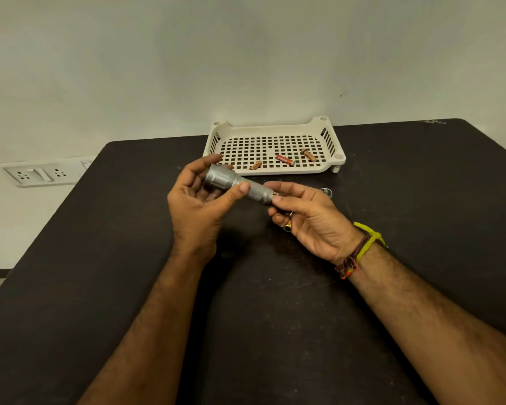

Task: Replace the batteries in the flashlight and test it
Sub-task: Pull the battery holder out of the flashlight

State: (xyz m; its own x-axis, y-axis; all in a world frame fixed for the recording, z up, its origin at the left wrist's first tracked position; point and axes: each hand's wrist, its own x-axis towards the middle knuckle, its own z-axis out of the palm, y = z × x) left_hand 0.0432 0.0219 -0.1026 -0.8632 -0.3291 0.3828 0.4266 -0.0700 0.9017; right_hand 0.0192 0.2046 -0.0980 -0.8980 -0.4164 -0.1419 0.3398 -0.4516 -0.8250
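A silver metal flashlight (236, 184) is held above the black table (129, 287), its wide head to the left. My left hand (199, 206) grips the head, thumb on the ribbed body. At the tail end, the fingertips of my right hand (304, 214) pinch something small that I cannot make out. A cream perforated tray (330, 159) behind the hands holds three small batteries: a copper one (256, 165), a red one (285, 159) and another copper one (308, 155). A small silver cap (326, 192) lies on the table past my right hand.
The tray stands at the table's far edge against a pale wall. A white socket strip (41, 175) is fixed to the wall at the left. Thread bands circle my right wrist (360, 249).
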